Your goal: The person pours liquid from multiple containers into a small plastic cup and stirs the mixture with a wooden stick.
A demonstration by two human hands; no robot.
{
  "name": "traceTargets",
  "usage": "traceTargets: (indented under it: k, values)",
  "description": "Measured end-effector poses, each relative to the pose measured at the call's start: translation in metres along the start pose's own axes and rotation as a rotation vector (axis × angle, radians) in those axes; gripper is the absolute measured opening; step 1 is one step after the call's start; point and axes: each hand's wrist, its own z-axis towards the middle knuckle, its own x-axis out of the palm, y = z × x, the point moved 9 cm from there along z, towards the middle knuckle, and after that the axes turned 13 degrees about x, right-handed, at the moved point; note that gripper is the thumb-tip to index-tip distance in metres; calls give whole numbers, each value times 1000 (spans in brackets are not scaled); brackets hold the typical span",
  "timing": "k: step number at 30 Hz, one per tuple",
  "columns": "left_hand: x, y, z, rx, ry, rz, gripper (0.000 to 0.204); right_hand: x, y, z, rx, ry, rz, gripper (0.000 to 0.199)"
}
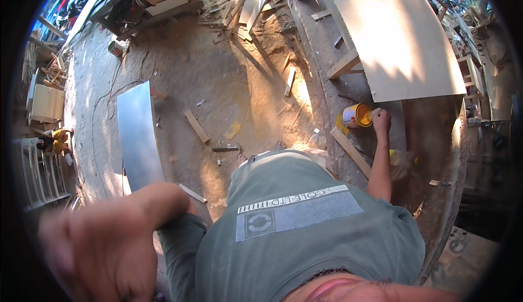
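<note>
My right hand (380, 121) reaches out to a yellow can (356, 115) that sits tilted on the dusty workbench (425, 138). Its fingers are curled against the can's open rim. Whether anything else is in that hand is hidden. My left hand (98, 247) is raised close to the camera at the lower left. It is badly blurred and nothing shows in it. My green shirt (305, 236) fills the lower middle of the view. A wooden strip (351, 152) lies on the bench just below the can.
A large pale plywood sheet (392, 29) lies on the bench beyond the can. A grey flat panel (139, 138) stands on the dirt floor to the left. Wood offcuts (196, 125) litter the ground. A dark cabinet (147, 0) and scrap timber stand at the back.
</note>
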Motion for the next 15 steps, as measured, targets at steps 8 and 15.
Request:
traceTargets:
  k: [8,15]
  values:
    - [-17,47,-322,-1256,521,361,57,3,29,-6,-110,56,297,20]
    - [-40,-90,-559,-1652,1091,344,49,15,-25,17,-192,-64,192,16]
